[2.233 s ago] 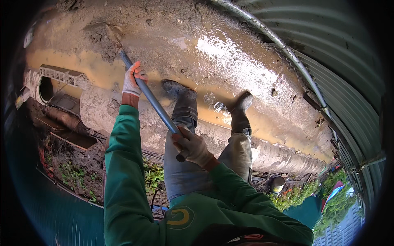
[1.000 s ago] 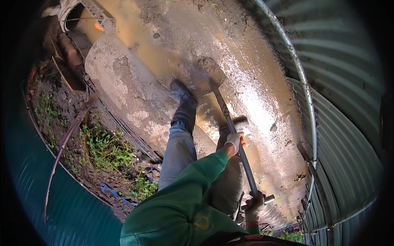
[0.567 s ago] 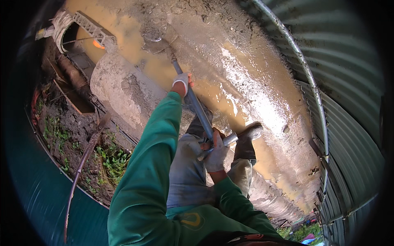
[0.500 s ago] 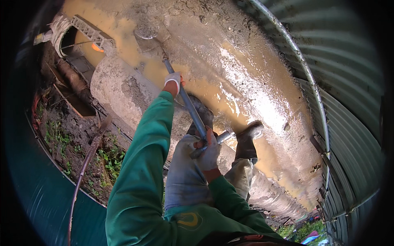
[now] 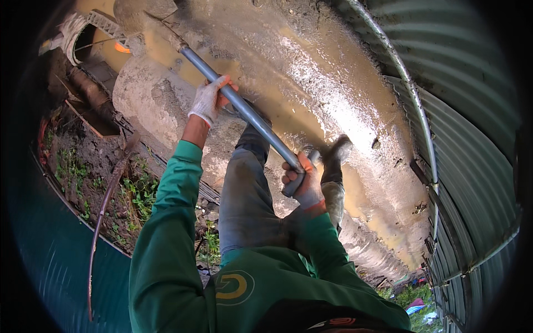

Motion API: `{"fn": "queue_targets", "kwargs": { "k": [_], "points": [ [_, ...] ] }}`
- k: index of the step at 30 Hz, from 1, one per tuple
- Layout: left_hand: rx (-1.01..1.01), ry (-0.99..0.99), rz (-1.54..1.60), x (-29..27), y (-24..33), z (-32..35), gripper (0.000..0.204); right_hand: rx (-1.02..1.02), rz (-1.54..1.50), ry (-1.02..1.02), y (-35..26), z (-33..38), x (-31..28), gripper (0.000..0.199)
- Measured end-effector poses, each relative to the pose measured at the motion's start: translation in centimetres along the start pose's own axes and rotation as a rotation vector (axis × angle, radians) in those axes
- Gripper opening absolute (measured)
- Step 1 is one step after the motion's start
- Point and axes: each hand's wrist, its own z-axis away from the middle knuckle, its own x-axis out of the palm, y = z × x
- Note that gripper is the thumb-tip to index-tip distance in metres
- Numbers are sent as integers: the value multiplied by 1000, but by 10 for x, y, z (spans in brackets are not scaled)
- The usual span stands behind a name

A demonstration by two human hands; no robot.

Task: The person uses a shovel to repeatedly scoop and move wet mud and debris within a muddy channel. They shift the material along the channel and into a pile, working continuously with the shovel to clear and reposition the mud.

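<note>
A long-handled shovel with a grey shaft slants across the view from upper left to lower middle. Round its T-shaped handle end closes my right hand, in a white glove with orange palm, close to my legs. My left hand, gloved alike, grips the shaft further up. The mud-coated blade is at the top left, partly cut off by the frame, over wet grey-brown mud. My boots stand in muddy water below the shaft.
Corrugated metal sheeting walls the right side, behind a bent metal pipe. A rounded, mud-smeared mass lies left of the shaft. Beyond it are an orange object and a lattice-sided piece. A rusty rod rises lower left.
The shovel has swung and lifted toward the upper left, its blade leaving the muddy pool's middle. Both hands moved with it, the left one leftward, the right one slightly right and up.
</note>
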Motion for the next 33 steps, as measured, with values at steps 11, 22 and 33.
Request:
{"fn": "queue_targets", "kwargs": {
  "k": [11,22,33],
  "points": [
    [-465,46,365,238,-411,175,14,-493,668,520,-170,259,-326,32],
    [-793,110,465,309,-639,295,12,-416,720,826,-171,340,-477,30],
    [-629,161,260,172,-582,179,15,-249,631,783,-87,213,-437,29]
  ]
}}
